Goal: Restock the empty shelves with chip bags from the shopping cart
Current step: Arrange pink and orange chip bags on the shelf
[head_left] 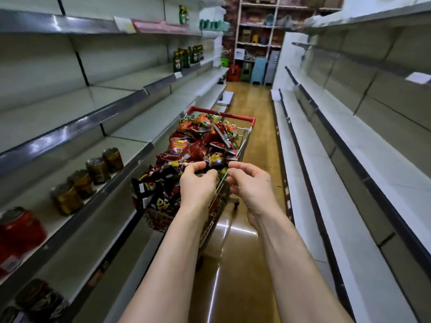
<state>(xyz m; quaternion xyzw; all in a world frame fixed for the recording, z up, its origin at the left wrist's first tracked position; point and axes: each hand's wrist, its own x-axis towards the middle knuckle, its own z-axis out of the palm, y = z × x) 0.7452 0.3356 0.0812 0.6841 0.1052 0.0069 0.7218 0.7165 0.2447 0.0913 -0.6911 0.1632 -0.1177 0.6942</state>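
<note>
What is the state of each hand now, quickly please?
Left hand: pinches a chip bag.
Right hand: fingers curled, grip cannot be told.

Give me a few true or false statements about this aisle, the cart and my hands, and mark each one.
1. The shopping cart is heaped with chip bags. True.
2. The cart's handle is blue. False: the handle is red.
3. The left hand and the right hand both reach over the cart's near end. True.
4. Jars fill the shelves on the right. False: the jars stand on the left shelves; the right shelves show no goods.
</note>
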